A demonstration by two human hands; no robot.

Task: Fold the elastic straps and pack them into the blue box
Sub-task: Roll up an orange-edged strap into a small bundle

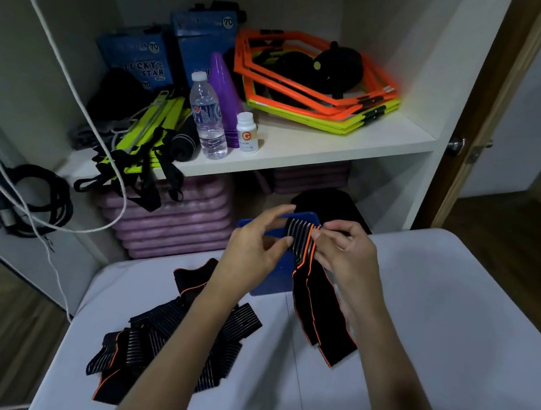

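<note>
Near the middle of the frame both hands meet over a black elastic strap [311,296] with orange edging and grey ribbing at its top. The left hand [254,253] pinches the ribbed upper end between thumb and fingers [287,241], while the right hand [348,249] closes its fingers [321,235] on the same end from the other side; the rest of the strap hangs down doubled, its lower end lying on the pale grey surface [433,322]. Just behind the hands sits the blue box [267,281], partly hidden by them, at the far edge of the surface. In the lower left of the frame a loose pile of straps [178,338] lies on the surface under the left forearm. In the upper half a white shelf [318,146] holds a water bottle [206,118] and stacked orange and yellow hexagonal frames [318,86].
</note>
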